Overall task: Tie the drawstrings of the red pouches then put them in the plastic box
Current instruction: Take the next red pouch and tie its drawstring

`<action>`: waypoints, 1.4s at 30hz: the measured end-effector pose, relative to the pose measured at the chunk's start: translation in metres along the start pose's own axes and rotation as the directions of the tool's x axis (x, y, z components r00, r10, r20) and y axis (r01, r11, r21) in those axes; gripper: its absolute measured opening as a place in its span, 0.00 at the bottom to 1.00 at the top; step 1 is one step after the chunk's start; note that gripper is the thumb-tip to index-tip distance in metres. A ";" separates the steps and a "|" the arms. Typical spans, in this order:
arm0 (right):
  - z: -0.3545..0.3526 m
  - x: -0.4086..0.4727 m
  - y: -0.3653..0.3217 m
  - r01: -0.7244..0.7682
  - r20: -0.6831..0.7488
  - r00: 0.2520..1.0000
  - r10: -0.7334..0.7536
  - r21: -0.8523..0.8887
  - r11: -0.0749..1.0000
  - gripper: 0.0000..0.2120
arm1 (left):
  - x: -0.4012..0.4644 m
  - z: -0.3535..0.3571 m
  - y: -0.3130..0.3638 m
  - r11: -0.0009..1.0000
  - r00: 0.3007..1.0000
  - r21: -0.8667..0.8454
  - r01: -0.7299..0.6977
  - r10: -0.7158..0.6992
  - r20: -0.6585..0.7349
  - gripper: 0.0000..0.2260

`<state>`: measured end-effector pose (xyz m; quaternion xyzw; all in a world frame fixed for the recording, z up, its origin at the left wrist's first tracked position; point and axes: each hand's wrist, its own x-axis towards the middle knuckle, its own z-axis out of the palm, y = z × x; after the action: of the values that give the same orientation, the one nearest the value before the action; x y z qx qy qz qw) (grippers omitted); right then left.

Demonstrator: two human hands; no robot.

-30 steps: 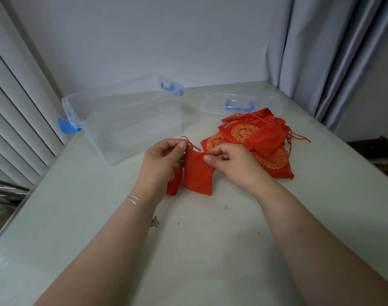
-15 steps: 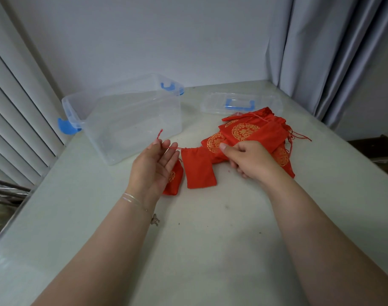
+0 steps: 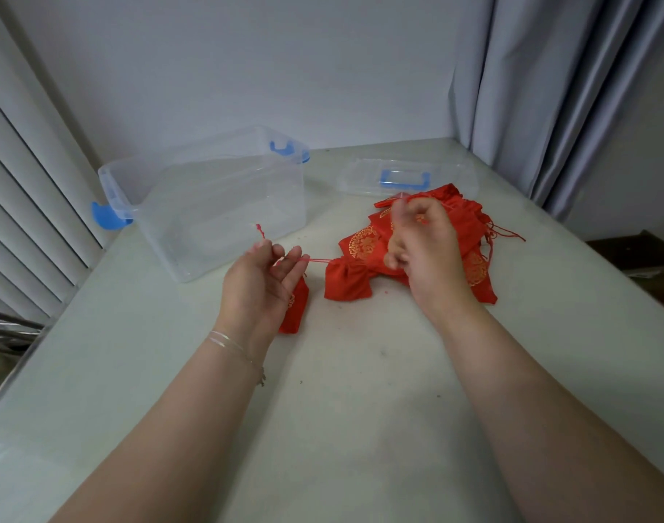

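Pinching the drawstring (image 3: 315, 261), left hand (image 3: 260, 281) cinches plain red pouch (image 3: 347, 279); right hand (image 3: 423, 254) blurred, grip unclear

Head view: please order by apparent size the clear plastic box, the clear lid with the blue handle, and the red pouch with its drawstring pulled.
1. Clear plastic box, clearly largest.
2. Clear lid with the blue handle; partly hidden by the pile and farther away.
3. Red pouch, smallest.

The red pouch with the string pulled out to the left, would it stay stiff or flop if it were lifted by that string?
The red pouch would probably flop: its cloth is gathered and creased at the neck. It looks flat, so likely light. The drawstring in the left hand is thin, so it may slip.
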<state>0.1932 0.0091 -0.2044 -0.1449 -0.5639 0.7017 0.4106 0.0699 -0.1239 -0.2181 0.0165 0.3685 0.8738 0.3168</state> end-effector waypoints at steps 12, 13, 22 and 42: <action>0.011 -0.013 0.007 -0.013 0.343 0.934 0.099 -0.246 0.969 0.06 | -0.022 0.006 -0.010 0.738 0.879 0.562 -0.373 0.088 0.468 0.16; 0.012 -0.014 0.006 -0.043 0.337 0.934 0.117 -0.219 0.975 0.06 | -0.022 0.006 -0.012 0.695 0.867 0.609 -0.381 0.040 0.497 0.16; 0.009 -0.011 0.001 -0.262 0.214 0.944 0.252 0.020 0.965 0.08 | -0.028 0.009 -0.012 0.803 0.850 0.570 -0.173 -0.171 0.498 0.02; 0.005 -0.007 -0.009 -0.485 0.283 0.874 0.394 0.462 0.743 0.12 | -0.022 0.010 -0.015 -0.476 0.388 0.511 -0.716 0.338 0.858 0.02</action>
<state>0.1980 0.0012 -0.1966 -0.0984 -0.3351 0.9137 0.2077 0.0979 -0.1224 -0.2162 0.5409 0.7152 0.3499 -0.2710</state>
